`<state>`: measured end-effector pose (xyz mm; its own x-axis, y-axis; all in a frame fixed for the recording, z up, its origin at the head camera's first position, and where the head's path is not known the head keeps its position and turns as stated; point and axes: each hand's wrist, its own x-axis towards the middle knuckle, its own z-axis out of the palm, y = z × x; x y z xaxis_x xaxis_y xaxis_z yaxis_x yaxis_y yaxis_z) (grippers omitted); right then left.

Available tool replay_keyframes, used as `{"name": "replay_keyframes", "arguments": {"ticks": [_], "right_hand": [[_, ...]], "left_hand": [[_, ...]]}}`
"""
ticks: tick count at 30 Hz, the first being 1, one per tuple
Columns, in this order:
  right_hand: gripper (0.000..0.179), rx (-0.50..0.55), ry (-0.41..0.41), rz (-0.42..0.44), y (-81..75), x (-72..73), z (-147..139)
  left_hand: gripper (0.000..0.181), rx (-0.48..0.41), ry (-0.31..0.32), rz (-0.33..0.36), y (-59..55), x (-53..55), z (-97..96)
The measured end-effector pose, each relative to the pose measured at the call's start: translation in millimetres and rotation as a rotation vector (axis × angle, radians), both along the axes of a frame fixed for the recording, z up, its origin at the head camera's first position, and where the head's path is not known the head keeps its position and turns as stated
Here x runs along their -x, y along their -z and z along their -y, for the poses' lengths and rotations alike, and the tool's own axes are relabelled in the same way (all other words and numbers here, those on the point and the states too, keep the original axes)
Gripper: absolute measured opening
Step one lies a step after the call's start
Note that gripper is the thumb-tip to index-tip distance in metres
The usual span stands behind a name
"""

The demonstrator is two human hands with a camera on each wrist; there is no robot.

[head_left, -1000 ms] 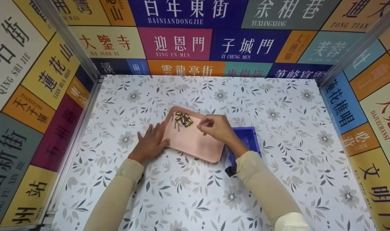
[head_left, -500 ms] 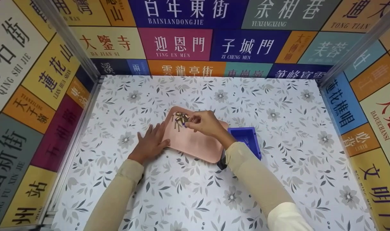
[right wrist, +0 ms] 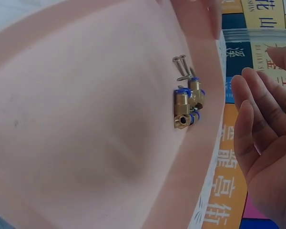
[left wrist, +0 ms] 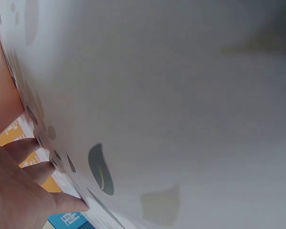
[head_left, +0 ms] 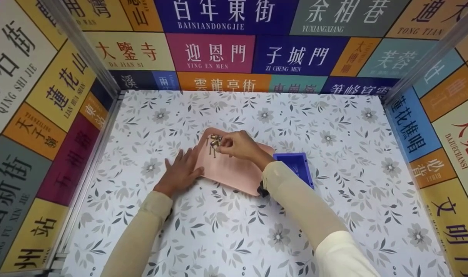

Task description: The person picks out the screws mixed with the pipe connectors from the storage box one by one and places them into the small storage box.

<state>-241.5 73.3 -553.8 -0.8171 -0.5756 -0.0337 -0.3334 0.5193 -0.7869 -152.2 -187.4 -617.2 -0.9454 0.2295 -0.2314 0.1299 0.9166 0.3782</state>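
Screws (right wrist: 179, 67) and brass fittings (right wrist: 182, 101) were bunched toward the far left end of your pink tray (head_left: 230, 171), so I'd say you had plenty left. How much was done I couldn't tell: the blue bin (head_left: 291, 154) just beside the tray was partly behind your arm, and its contents were too small to make out. Count: one tray, one bin, at least three screws, at least three fittings (they overlapped, so maybe more). Your left hand (head_left: 178, 171) was spread wide against the tray's left edge. Your right hand (head_left: 238, 146) was over the fittings, fingers bent; couldn't tell whether it held one.
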Motion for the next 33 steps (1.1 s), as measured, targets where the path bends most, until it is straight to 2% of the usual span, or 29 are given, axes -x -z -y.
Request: {"name": "replay_keyframes", "arguments": {"ticks": [4,9,16,25,33], "right_hand": [[0.021,-0.017,-0.002,0.016,4.4,2.8,3.8],[0.016,0.001,-0.007,-0.009,16.3,6.4,7.4],[0.018,0.007,-0.003,-0.031,25.9,10.7,9.7],[0.014,0.041,-0.001,-0.013,36.9,18.2,19.3],[0.016,0.006,-0.007,-0.019,44.6,20.8,25.1]], "left_hand": [[0.078,0.001,0.002,0.001,-0.1,-0.4,1.1],[0.078,0.001,0.005,0.006,0.3,-0.5,2.9],[0.079,-0.014,0.013,-0.032,-0.1,-1.2,2.9],[0.078,-0.004,0.013,-0.032,-0.6,-1.1,3.5],[0.078,-0.006,0.014,-0.030,-1.1,-1.5,2.0]]}}
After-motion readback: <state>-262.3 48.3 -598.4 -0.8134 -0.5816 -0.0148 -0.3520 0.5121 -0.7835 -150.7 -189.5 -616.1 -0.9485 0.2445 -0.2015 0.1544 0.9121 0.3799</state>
